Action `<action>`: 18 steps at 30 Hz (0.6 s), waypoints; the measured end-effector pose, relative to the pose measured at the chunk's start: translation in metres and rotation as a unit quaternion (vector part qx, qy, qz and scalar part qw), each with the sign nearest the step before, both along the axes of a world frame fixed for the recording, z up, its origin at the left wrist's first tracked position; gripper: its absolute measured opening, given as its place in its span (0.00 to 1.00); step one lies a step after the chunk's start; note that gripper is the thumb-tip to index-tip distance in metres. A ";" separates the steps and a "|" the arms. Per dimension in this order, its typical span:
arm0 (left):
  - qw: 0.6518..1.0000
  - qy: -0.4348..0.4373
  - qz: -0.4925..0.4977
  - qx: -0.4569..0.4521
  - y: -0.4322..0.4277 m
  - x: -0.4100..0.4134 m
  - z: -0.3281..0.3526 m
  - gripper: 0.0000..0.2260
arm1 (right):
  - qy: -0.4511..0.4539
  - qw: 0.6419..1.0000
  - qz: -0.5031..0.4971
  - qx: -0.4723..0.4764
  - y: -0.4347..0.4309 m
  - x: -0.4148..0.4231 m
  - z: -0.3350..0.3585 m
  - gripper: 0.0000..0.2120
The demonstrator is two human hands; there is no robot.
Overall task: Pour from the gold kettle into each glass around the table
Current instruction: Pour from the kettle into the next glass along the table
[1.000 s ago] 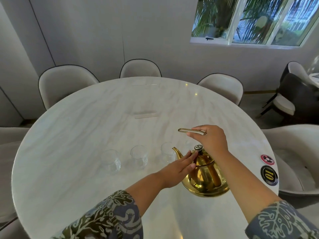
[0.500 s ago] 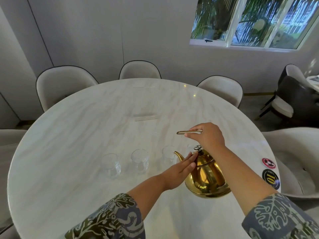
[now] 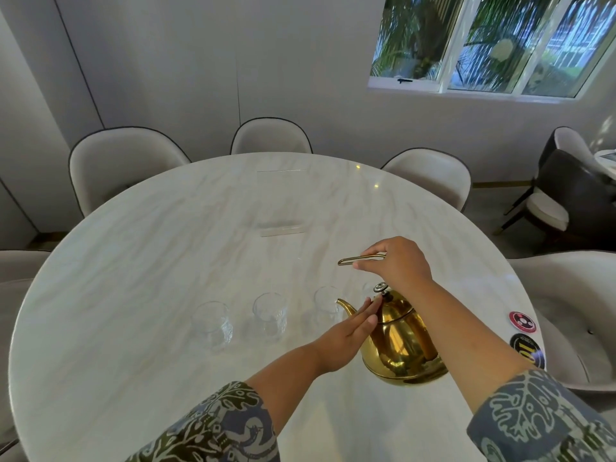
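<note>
The gold kettle [image 3: 401, 345] hangs just above the round marble table [image 3: 140, 261], its spout pointing left at the nearest glass [image 3: 328, 303]. My right hand [image 3: 398, 265] grips the kettle's thin gold handle [image 3: 350, 260] from above. My left hand [image 3: 346, 335] lies flat with fingers together, its fingertips pressing the lid beside the knob [image 3: 381, 288]. Two more clear glasses [image 3: 270, 315] [image 3: 212, 325] stand in a row further left. Another glass is barely visible behind the knob.
Pale upholstered chairs [image 3: 123, 161] ring the table, with one close at the right [image 3: 573, 311]. Two round stickers [image 3: 521, 321] sit at the table's right edge. A flat clear plate [image 3: 282, 227] lies at the table's centre. A window is at the upper right.
The view has shifted a little. The kettle has tipped slightly toward the nearest glass, with both hands staying on it.
</note>
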State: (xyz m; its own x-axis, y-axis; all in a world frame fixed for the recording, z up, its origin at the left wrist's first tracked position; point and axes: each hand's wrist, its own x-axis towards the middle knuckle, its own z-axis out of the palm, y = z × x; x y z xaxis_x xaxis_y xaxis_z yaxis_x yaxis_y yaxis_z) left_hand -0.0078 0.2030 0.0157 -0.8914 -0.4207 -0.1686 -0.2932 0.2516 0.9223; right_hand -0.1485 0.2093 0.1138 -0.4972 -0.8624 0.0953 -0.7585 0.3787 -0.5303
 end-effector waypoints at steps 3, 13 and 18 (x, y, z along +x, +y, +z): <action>1.000 0.008 0.007 0.006 0.000 0.000 0.000 0.22 | 0.001 1.000 0.005 0.006 -0.003 0.001 0.002 0.16; 1.000 0.007 0.023 0.018 0.003 -0.003 0.004 0.22 | 0.009 1.000 0.010 0.027 -0.008 0.003 0.007 0.16; 0.999 0.014 0.024 0.022 0.005 -0.004 0.007 0.22 | 0.005 0.999 0.008 0.037 -0.010 0.003 0.008 0.17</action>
State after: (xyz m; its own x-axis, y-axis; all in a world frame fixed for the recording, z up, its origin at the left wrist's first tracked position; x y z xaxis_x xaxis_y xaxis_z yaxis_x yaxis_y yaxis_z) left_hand -0.0114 0.2081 0.0222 -0.8751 -0.4554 -0.1640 -0.2786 0.1967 0.9401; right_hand -0.1455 0.1992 0.1222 -0.4835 -0.8746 0.0362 -0.7693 0.4049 -0.4943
